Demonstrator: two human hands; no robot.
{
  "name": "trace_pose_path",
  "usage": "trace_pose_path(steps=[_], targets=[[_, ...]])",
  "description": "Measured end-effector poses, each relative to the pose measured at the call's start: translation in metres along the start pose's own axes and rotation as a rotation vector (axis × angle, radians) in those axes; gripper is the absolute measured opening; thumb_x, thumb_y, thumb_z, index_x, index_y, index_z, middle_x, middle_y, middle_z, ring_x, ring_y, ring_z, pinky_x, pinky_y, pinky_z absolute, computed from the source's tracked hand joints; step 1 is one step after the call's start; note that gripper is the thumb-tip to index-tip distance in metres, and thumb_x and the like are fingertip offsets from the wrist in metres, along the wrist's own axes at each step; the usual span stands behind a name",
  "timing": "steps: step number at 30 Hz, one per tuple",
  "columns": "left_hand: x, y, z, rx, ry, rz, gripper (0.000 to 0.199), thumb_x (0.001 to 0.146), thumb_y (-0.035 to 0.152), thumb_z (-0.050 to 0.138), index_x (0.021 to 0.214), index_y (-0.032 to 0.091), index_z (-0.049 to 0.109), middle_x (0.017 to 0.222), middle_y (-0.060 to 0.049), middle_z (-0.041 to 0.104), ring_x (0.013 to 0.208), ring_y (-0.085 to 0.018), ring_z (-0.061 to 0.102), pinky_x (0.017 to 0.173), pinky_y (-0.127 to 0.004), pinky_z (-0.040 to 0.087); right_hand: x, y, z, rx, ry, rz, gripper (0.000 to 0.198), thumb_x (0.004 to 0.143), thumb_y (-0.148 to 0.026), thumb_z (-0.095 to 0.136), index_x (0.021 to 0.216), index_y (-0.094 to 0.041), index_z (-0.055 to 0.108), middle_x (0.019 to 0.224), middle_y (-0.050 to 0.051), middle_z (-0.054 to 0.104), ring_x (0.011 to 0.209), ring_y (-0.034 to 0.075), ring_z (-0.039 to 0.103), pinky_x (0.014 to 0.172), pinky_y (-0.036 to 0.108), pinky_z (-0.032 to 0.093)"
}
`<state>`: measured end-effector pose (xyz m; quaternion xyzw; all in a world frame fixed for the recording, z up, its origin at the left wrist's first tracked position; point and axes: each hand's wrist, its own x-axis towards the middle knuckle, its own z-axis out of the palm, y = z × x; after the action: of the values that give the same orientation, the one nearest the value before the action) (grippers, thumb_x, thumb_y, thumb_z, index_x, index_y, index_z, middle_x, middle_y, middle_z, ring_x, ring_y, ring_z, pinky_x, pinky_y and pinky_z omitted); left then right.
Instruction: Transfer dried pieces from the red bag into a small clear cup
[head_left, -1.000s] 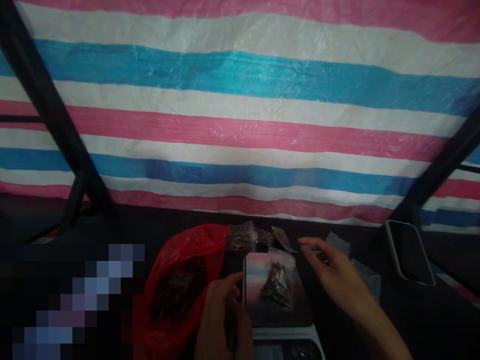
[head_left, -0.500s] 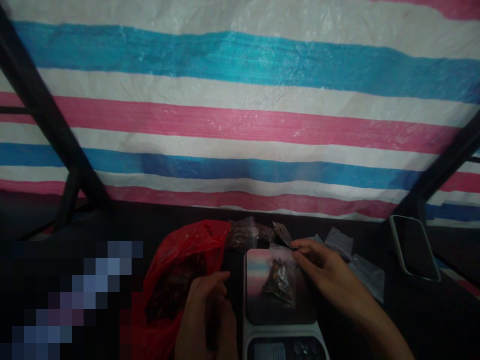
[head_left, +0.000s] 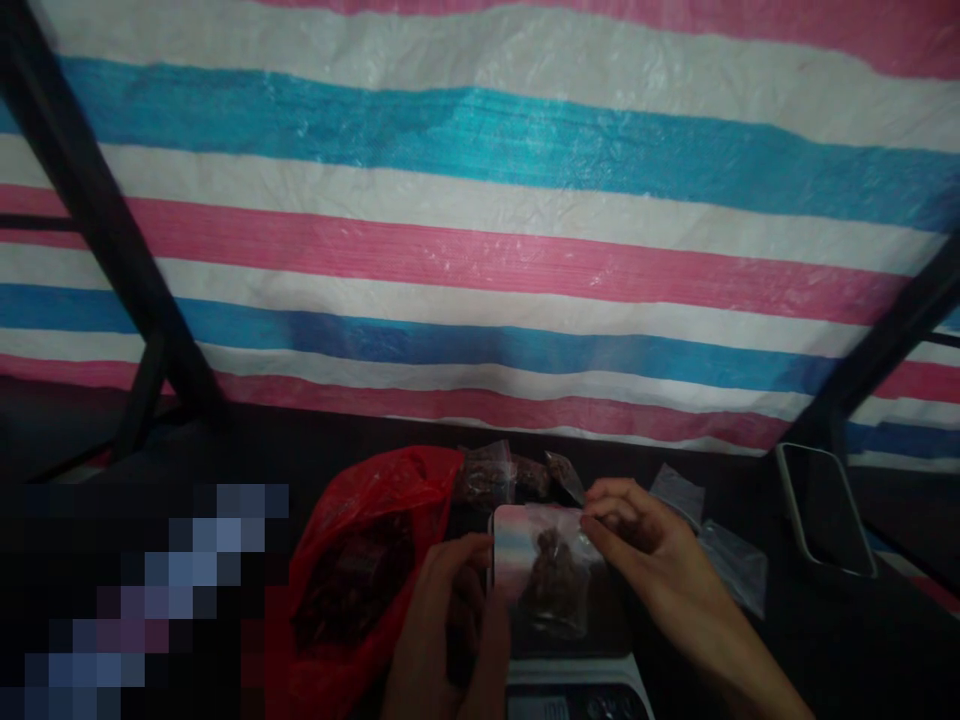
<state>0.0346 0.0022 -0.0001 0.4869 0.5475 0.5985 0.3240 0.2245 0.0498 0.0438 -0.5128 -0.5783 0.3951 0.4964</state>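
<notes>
On the left, a red plastic bag (head_left: 412, 468) gapes wide, dark contents inside, and right beside it comes the left hand (head_left: 424, 620), thumb and forefinger spread at the near-left edge of a scale (head_left: 514, 532). And there on the metal plate lies the clear bag of brown pieces (head_left: 556, 592), slightly blurred! Behind it, more filled bags (head_left: 484, 475) sit in a row. Now the right hand (head_left: 656, 555), well apart from the left: fingertips at the clear bag's upper right corner, though whether they pinch it, I cannot tell. Farther right, flat clear bags (head_left: 735, 565), then a phone (head_left: 829, 510).
</notes>
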Motion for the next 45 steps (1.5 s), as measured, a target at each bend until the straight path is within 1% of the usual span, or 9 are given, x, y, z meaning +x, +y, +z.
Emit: trace_pose_path(steps=[4,7,12,18,23,30,36,41,45], targets=[[0.009,-0.003,0.001,-0.077,-0.206,-0.148,0.043,0.091,0.056,0.066,0.120,0.025,0.073,0.112,-0.007,0.076,0.102,-0.026,0.073,0.094,-0.038,0.059,-0.013,-0.018,0.016,0.079,-0.191,-0.014,0.020,0.092,-0.041,0.072,0.093,-0.024,0.062,0.080,-0.005,0.058,0.074,0.014,0.051,0.066,0.024,0.042],[0.014,-0.003,-0.003,-0.126,-0.328,-0.240,0.045,0.094,0.062,0.059,0.106,0.022,0.075,0.107,-0.008,0.079,0.099,-0.027,0.074,0.088,-0.037,0.059,-0.018,-0.024,0.027,0.097,-0.206,-0.020,0.017,0.092,-0.038,0.071,0.097,-0.025,0.061,0.084,-0.004,0.057,0.077,0.014,0.048,0.068,0.024,0.042],[0.018,-0.001,-0.008,-0.159,-0.246,-0.224,0.045,0.092,0.063,0.064,0.105,0.021,0.076,0.111,-0.008,0.080,0.104,-0.027,0.074,0.092,-0.035,0.058,-0.017,-0.018,0.044,0.084,-0.212,-0.013,0.027,0.091,-0.033,0.071,0.116,-0.028,0.063,0.092,-0.003,0.061,0.082,0.015,0.052,0.073,0.025,0.046],[0.021,-0.006,-0.006,-0.137,-0.215,-0.212,0.040,0.091,0.059,0.067,0.104,0.023,0.077,0.112,-0.006,0.080,0.104,-0.027,0.075,0.093,-0.034,0.058,-0.013,-0.008,0.059,0.093,-0.096,-0.107,0.013,0.087,-0.029,0.070,0.099,-0.028,0.065,0.090,-0.003,0.060,0.085,0.017,0.054,0.075,0.026,0.045],[0.021,-0.004,-0.005,-0.208,-0.215,-0.238,0.039,0.089,0.058,0.070,0.105,0.023,0.078,0.114,-0.007,0.081,0.104,-0.026,0.076,0.090,-0.031,0.060,-0.010,-0.005,0.061,0.116,-0.133,-0.085,0.031,0.091,-0.037,0.070,0.120,-0.030,0.062,0.094,-0.002,0.065,0.089,0.018,0.061,0.078,0.028,0.047],[0.022,-0.004,-0.006,-0.284,-0.200,-0.249,0.034,0.089,0.053,0.072,0.100,0.022,0.079,0.111,-0.008,0.083,0.103,-0.028,0.078,0.089,-0.033,0.061,-0.006,-0.009,0.071,0.185,-0.112,-0.104,0.025,0.086,-0.035,0.078,0.105,-0.027,0.063,0.087,-0.003,0.066,0.081,0.015,0.064,0.074,0.024,0.050],[0.025,-0.007,-0.006,-0.251,-0.213,-0.243,0.028,0.089,0.050,0.071,0.094,0.024,0.079,0.099,-0.005,0.083,0.094,-0.026,0.078,0.083,-0.031,0.061,-0.009,-0.004,0.068,0.190,-0.140,-0.049,0.038,0.087,-0.042,0.079,0.120,-0.029,0.065,0.093,-0.001,0.069,0.084,0.016,0.066,0.077,0.025,0.053],[0.025,-0.008,-0.003,-0.257,-0.226,-0.249,0.028,0.090,0.050,0.069,0.094,0.024,0.079,0.100,-0.004,0.083,0.094,-0.025,0.078,0.083,-0.029,0.060,-0.011,-0.002,0.064,0.249,-0.140,0.006,0.040,0.086,-0.047,0.081,0.119,-0.029,0.066,0.093,0.000,0.070,0.084,0.016,0.068,0.073,0.023,0.054],[0.026,-0.007,0.001,-0.231,-0.236,-0.246,0.027,0.091,0.049,0.068,0.096,0.024,0.078,0.102,-0.004,0.083,0.095,-0.024,0.077,0.084,-0.028,0.060,-0.011,-0.002,0.062,0.251,-0.103,-0.028,0.038,0.085,-0.044,0.083,0.116,-0.029,0.067,0.091,-0.001,0.070,0.086,0.016,0.069,0.075,0.023,0.054]])
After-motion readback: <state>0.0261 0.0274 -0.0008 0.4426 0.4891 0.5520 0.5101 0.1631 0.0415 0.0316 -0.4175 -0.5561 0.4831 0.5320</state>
